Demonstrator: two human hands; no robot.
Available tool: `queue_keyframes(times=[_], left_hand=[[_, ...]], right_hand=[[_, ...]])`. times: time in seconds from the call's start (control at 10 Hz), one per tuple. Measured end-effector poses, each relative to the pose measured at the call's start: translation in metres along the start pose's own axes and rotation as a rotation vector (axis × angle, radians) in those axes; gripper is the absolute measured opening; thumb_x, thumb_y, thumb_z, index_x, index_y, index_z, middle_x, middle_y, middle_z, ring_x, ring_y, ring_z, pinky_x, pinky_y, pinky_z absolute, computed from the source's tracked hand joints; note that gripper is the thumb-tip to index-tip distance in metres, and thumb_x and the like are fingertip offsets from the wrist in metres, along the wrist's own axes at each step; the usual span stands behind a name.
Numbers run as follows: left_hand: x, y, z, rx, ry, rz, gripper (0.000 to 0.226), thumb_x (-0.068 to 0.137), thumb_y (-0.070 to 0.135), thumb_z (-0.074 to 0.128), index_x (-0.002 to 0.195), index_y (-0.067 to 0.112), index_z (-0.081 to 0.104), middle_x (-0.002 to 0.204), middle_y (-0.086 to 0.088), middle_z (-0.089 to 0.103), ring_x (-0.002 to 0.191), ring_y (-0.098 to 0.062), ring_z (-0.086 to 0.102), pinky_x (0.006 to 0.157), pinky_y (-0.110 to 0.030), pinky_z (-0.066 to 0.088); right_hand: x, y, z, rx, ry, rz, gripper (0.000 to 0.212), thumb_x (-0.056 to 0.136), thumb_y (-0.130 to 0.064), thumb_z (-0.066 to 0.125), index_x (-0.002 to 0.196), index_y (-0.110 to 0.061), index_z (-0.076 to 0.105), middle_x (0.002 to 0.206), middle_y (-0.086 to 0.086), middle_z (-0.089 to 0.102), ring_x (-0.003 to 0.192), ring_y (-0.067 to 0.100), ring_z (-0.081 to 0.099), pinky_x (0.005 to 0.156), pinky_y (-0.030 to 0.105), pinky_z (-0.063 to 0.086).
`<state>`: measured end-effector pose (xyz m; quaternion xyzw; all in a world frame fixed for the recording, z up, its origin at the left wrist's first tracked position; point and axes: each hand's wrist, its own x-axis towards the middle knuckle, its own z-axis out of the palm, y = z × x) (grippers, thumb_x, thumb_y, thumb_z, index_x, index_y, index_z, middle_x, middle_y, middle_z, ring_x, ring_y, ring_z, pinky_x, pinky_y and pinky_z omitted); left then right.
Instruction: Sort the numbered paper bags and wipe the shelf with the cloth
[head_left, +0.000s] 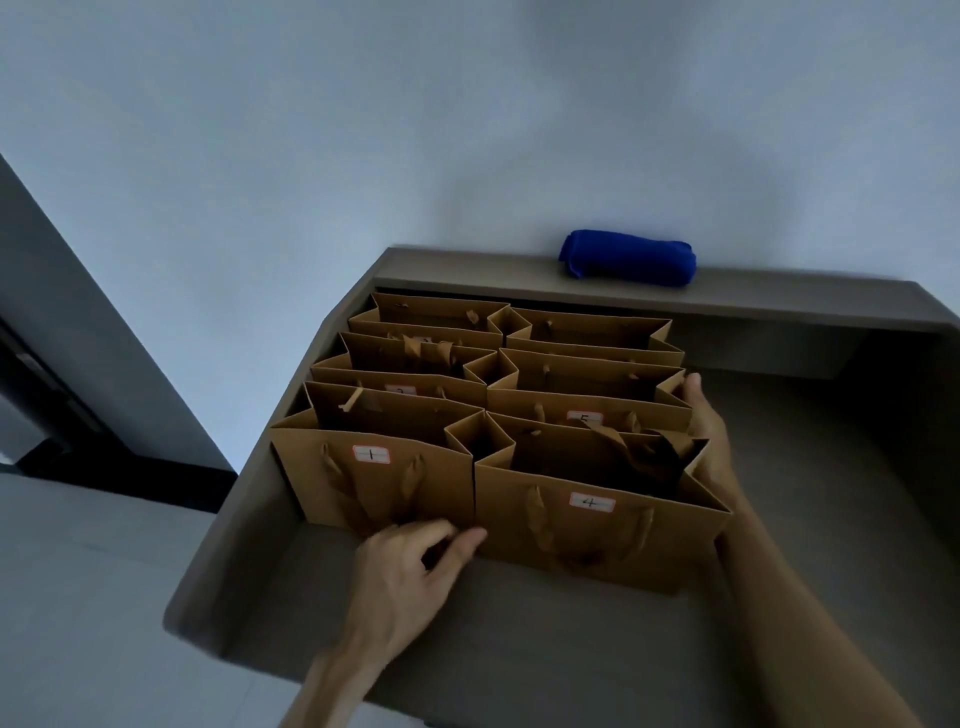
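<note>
Several brown paper bags stand upright in two columns on the grey shelf (519, 649). Bag 1 (374, 483) is front left and bag 4 (597, 535) front right; bag 5 (587, 410) stands behind bag 4. My left hand (410, 577) touches the bottom front of bags 1 and 4 where they meet, fingers loosely bent. My right hand (709, 436) lies flat against the right sides of bags 4 and 5. A folded blue cloth (628, 257) lies on the raised back ledge.
The back ledge (467, 270) runs along a white wall (467, 130). Bare shelf surface (831, 467) lies to the right of the bags and in front of them. The shelf's left edge drops to a pale floor (78, 597).
</note>
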<state>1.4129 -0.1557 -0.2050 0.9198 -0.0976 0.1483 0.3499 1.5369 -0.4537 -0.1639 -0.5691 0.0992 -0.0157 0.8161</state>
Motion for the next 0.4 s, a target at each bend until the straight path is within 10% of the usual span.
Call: queue_keyframes(times=[0.4], left_hand=[[0.037,0.106,-0.024,-0.298,0.178,0.277,0.019,0.094,0.022,0.054,0.099,0.008,0.066,0.074,0.006,0.065,0.066,-0.011,0.067,0.057,-0.021,0.054]], right_hand=[[-0.05,-0.045,-0.044,-0.501,-0.128,-0.413,0.04,0.099,-0.045,0.043,0.131,-0.025,0.056,0.129,-0.006,0.059,0.119,0.009,0.057,0.104,0.046,0.046]])
